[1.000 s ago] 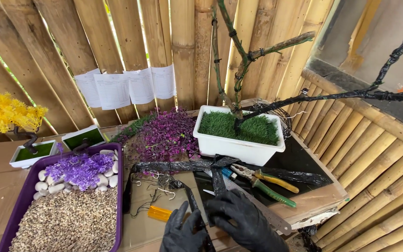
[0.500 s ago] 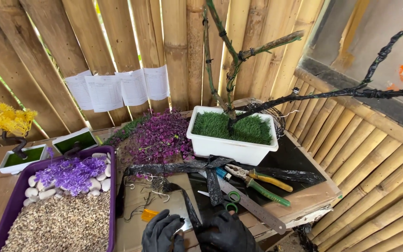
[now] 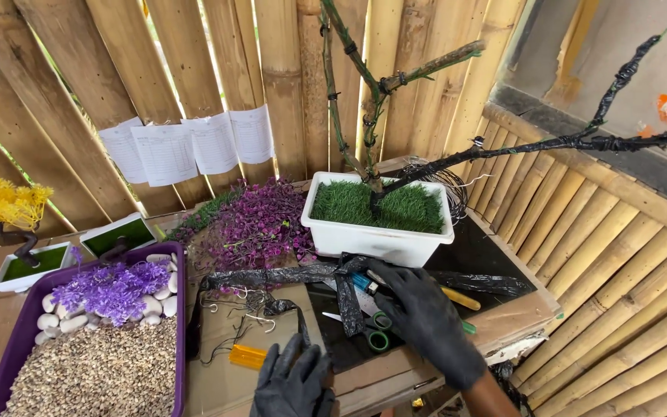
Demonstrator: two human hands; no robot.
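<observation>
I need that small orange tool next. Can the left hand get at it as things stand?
Probably yes. The left hand, in a black glove, hovers beside the small orange tool on the brown cardboard sheet; only thin loose wires lie nearby, none covering it.

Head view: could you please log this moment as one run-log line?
left hand open, flat on cardboard beside orange cutter | right hand over tools, touching green-handled scissors | white planter behind

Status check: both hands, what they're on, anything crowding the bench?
Left hand open, flat near orange cutter. Right hand reaching over scissors and black strip, grip unclear. White planter close behind, loose wire alongside.
</observation>
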